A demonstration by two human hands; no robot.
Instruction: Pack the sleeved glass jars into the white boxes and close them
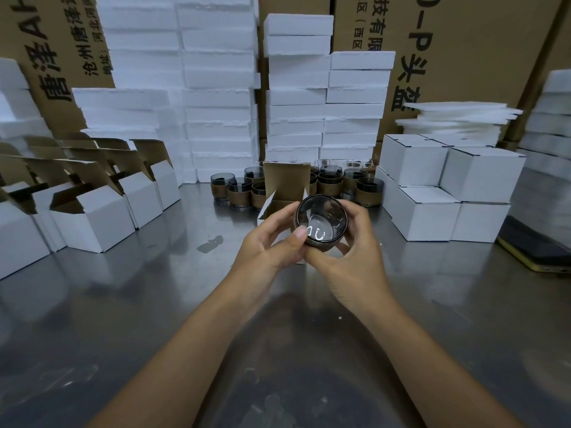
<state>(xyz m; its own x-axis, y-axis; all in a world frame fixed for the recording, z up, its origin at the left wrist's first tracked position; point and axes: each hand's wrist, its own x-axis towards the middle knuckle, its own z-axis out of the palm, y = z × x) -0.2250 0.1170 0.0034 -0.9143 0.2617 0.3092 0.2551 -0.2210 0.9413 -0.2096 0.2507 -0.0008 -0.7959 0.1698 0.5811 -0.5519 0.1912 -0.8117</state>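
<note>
Presently, one sleeved glass jar [321,219] was held above the desk [154,288], just before the open white box [278,196], end-on to camera. Left grip [268,245] and right grip [355,245] were curled round its sides. Judged rigid, breakable, slick on glass; sleeve offered surest hold.

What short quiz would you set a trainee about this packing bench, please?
1. True or false: the left hand and right hand both hold the jar.
2. The closed boxes stand stacked: A) left of the hands, B) right of the hands, C) in the hands.
3. Fill in: the nearest box, behind the jar, has its lid ____.
Key: 1 true; 2 B; 3 open.
</note>
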